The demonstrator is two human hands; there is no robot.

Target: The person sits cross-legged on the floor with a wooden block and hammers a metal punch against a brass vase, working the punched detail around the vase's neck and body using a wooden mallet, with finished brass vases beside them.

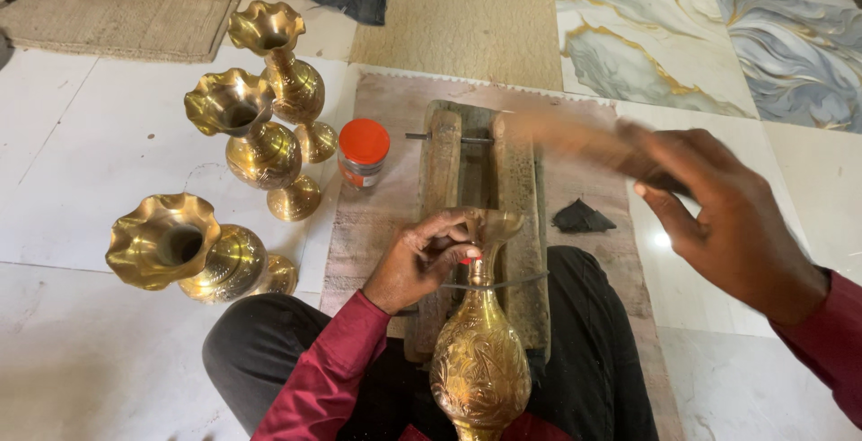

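Observation:
A brass vase [480, 360] with engraved leaf patterns lies across my lap, its neck resting on a wooden block frame [516, 198]. My left hand [426, 257] pinches a small tool with a red tip against the vase's neck, just under the flared rim. My right hand [718, 212] is raised at the right and grips a wooden stick or mallet [575, 140], which is blurred by motion above the wooden frame.
Three finished brass vases with wavy rims stand on the white floor at the left [193, 252] [256, 145] [283, 68]. A small jar with an orange lid [364, 154] sits beside them. A dark lump [582, 217] lies on the mat. Marbled tiles lie at the far right.

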